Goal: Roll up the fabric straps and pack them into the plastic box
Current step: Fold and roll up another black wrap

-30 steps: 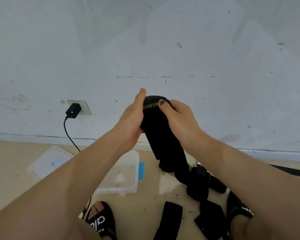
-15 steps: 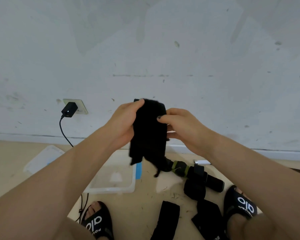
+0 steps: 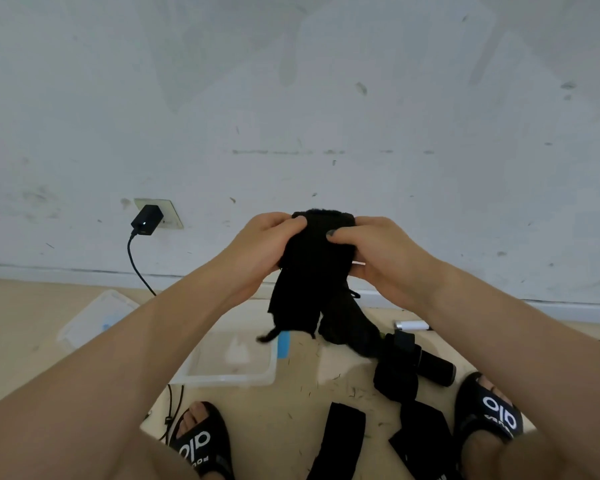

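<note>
A black fabric strap (image 3: 312,271) is held up in front of the wall, folded over at the top, its two ends hanging down. My left hand (image 3: 260,247) grips its left side and my right hand (image 3: 378,251) pinches its right side with the thumb on the front. The clear plastic box (image 3: 229,372) stands open on the floor below my left forearm. More black straps lie on the floor: one flat (image 3: 340,441), one (image 3: 423,441) beside it, and a bunched pile (image 3: 402,365).
The box's clear lid (image 3: 94,320) lies to the left. A black charger (image 3: 146,220) is plugged into a wall socket, its cable running down to the floor. My feet in black sandals (image 3: 201,441) (image 3: 489,407) flank the straps. A small white object (image 3: 413,325) lies by the baseboard.
Both hands have come lower and closer around the strap's top. The strap is now folded double, its ends lifted off the floor pile.
</note>
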Demonstrator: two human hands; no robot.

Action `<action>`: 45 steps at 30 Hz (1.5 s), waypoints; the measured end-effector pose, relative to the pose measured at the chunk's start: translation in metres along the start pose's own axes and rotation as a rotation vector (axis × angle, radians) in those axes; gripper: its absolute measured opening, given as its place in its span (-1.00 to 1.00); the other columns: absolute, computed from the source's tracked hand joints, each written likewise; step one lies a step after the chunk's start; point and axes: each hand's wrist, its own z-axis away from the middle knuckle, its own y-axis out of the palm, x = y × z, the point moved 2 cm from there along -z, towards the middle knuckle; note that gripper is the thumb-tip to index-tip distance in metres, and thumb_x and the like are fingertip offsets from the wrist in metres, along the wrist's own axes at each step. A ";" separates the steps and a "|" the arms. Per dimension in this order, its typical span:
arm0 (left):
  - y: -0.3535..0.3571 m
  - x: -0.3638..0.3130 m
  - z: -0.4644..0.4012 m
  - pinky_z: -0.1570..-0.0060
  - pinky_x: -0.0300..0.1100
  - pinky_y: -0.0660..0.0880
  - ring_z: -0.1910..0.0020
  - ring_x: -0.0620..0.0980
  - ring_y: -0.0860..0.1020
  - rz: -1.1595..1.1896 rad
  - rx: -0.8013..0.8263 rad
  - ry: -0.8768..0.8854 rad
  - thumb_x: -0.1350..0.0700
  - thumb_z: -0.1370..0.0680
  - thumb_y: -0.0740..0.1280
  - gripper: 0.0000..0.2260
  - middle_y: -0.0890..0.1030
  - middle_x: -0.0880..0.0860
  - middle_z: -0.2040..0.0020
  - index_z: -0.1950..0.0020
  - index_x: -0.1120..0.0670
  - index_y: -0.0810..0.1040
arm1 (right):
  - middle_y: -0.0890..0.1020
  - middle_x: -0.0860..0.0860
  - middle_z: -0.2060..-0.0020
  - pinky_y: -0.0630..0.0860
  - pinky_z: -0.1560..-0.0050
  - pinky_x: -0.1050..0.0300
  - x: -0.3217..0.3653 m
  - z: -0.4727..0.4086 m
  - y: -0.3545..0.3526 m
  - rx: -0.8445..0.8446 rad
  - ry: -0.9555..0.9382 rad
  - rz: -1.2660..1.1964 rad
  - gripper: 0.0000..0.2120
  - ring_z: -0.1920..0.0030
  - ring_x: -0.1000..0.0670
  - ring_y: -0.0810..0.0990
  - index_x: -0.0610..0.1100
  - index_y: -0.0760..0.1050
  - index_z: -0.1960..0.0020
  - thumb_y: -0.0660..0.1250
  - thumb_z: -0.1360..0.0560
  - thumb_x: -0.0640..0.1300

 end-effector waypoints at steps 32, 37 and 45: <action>0.000 -0.003 0.006 -0.27 -0.17 0.48 -0.20 -0.10 0.57 -0.328 -0.059 0.137 0.07 -0.62 0.39 -0.62 0.58 -0.06 -0.22 -0.43 0.00 0.45 | 0.70 -0.31 -0.04 0.69 0.02 0.08 0.009 0.000 -0.008 -0.032 -0.038 0.066 -0.80 0.00 -0.17 0.74 -0.34 0.63 -0.12 0.36 -0.50 -0.38; 0.010 -0.003 0.011 -0.15 -0.17 0.52 -0.10 -0.06 0.62 -0.334 -0.042 0.145 0.03 -0.69 0.26 -0.69 0.59 -0.02 -0.17 -0.43 -0.01 0.40 | 0.67 -0.37 -0.06 0.70 0.06 -0.01 0.010 0.004 -0.006 -0.016 -0.022 -0.004 -0.78 -0.02 -0.26 0.73 -0.39 0.59 -0.16 0.35 -0.52 -0.39; 0.009 -0.002 0.011 -0.11 -0.23 0.48 -0.09 -0.04 0.62 -0.439 -0.022 0.191 -0.02 -0.72 0.17 -0.59 0.56 -0.04 -0.27 -0.57 0.01 0.29 | 0.68 -0.33 -0.07 0.66 0.17 0.10 0.013 0.003 -0.005 -0.046 -0.015 -0.069 -0.73 0.03 -0.20 0.75 -0.37 0.57 -0.20 0.39 -0.50 -0.40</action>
